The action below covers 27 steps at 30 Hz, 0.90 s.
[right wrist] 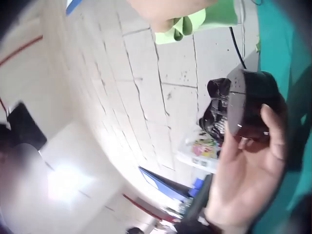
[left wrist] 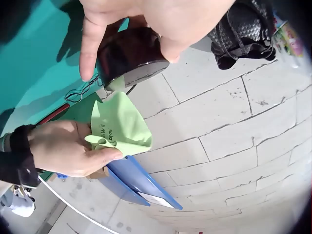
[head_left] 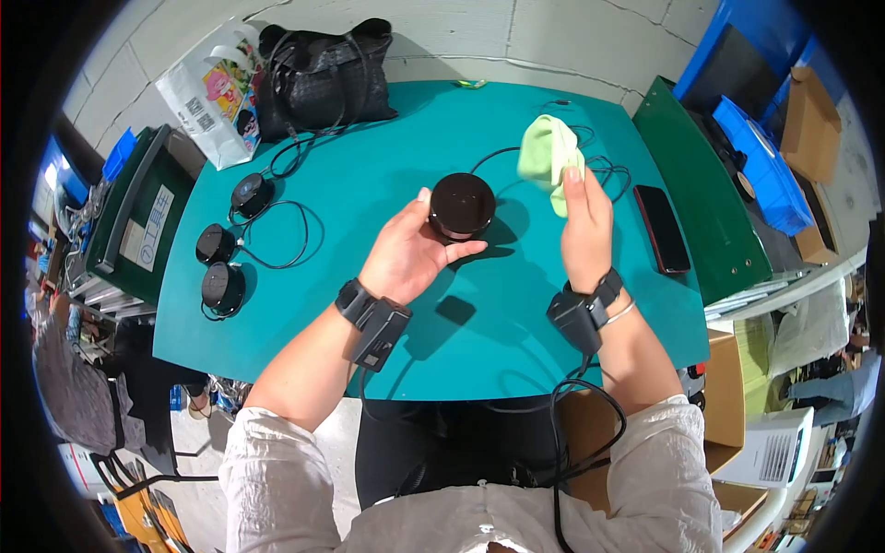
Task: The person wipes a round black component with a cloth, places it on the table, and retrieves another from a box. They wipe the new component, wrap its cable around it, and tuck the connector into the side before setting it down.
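Item: black puck-shaped device (head_left: 463, 205), one, round, glossy on its broad face. Location: near the middle of the counter (head_left: 323, 189), apparently raised above it, with its shadow falling to the right. Gripped at the edge by the left hand (head_left: 396, 253), which lies to its left and nearer the body. Orientation: broad face turned up toward the head view; outline circular, so no long axis within that face.

Item: pale green cloth (head_left: 551, 157), one, soft, folded, with dark printing. Pinched between thumb and fingers of the right hand (head_left: 588, 221). Location: to the right of the device and somewhat farther from the body; apart from it in the head view.

Hands: apart, each occupied, device and cloth between them. Nearer to the device: the left, in contact; the right stands off on the far side of the gap.

Adjacent: black smartphone (head_left: 661, 229), right of the right hand, lying flat. Three similar round black devices (head_left: 216, 243), with cables, well apart at the left side.
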Motion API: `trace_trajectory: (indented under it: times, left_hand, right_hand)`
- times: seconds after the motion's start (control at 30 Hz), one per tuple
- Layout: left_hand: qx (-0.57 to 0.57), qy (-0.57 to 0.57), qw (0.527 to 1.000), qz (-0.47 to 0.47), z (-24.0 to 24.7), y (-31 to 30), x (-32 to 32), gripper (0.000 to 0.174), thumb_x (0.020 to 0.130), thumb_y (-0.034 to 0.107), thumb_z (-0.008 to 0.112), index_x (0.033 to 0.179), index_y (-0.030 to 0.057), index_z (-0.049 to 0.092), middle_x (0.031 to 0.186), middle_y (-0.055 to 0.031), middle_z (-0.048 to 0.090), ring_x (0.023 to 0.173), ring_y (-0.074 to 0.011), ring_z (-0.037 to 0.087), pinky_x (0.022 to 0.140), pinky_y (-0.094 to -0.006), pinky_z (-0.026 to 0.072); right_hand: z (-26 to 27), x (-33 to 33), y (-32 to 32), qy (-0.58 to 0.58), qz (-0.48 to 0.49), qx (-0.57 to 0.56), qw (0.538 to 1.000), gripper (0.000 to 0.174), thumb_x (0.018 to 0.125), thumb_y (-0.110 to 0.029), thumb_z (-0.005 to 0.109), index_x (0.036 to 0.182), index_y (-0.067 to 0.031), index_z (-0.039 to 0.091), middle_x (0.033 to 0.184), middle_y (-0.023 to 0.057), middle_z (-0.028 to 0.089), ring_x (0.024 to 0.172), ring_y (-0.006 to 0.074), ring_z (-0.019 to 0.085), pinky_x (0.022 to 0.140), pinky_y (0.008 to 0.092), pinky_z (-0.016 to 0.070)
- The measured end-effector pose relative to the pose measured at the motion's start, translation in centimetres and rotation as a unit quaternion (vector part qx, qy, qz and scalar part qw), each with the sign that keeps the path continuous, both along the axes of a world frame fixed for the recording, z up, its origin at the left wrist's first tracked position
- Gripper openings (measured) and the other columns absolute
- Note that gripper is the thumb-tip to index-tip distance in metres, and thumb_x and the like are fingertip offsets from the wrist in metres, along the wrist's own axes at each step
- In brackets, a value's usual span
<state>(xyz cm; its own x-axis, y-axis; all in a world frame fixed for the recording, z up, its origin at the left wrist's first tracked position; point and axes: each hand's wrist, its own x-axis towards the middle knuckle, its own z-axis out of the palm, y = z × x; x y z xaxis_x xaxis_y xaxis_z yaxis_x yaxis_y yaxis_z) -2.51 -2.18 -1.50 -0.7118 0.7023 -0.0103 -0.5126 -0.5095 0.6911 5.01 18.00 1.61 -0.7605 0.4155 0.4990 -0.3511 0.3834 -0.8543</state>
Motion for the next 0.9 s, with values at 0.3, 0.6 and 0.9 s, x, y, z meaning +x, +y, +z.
trace_trajectory:
  times: [0.3, 0.6, 0.9]
  left_hand:
    - [-0.036, -0.064, 0.996, 0.040, -0.3, -0.3, 0.0, 0.040, 0.104, 0.024, 0.035, 0.134, 0.0005, 0.046, 0.132, -0.0131, 0.056, 0.120, -0.0241, 0.056, 0.099, -0.0363, 0.0489]
    - [-0.055, -0.026, 0.998, 0.000, -0.9, 0.4, 0.5, 0.037, 0.104, 0.026, 0.035, 0.130, 0.0038, 0.048, 0.121, -0.0096, 0.059, 0.102, -0.0207, 0.060, 0.090, -0.0387, 0.0526]
    - [-0.020, -0.011, 0.999, 0.023, -0.5, -0.3, -0.2, 0.042, 0.105, 0.037, 0.037, 0.126, 0.0030, 0.051, 0.120, -0.0126, 0.058, 0.106, -0.0229, 0.059, 0.089, -0.0422, 0.0541]
  right_hand:
    - [-0.8, 0.8, -5.7, 0.003, 0.141, 0.518, 0.844, 0.047, 0.090, -0.016, 0.058, 0.132, 0.0018, 0.050, 0.143, 0.0148, 0.046, 0.137, 0.0282, 0.039, 0.114, 0.0403, 0.0317]
    - [-1.1, 0.1, -4.3, -0.008, 0.079, 0.496, 0.865, 0.047, 0.090, -0.016, 0.057, 0.132, 0.0025, 0.049, 0.145, 0.0152, 0.044, 0.138, 0.0278, 0.038, 0.114, 0.0394, 0.0324]
    - [-2.0, -0.1, -2.6, -0.087, 0.078, 0.275, 0.954, 0.040, 0.102, -0.022, 0.039, 0.127, 0.0068, 0.051, 0.123, 0.0258, 0.057, 0.116, 0.0402, 0.054, 0.097, 0.0445, 0.0449]
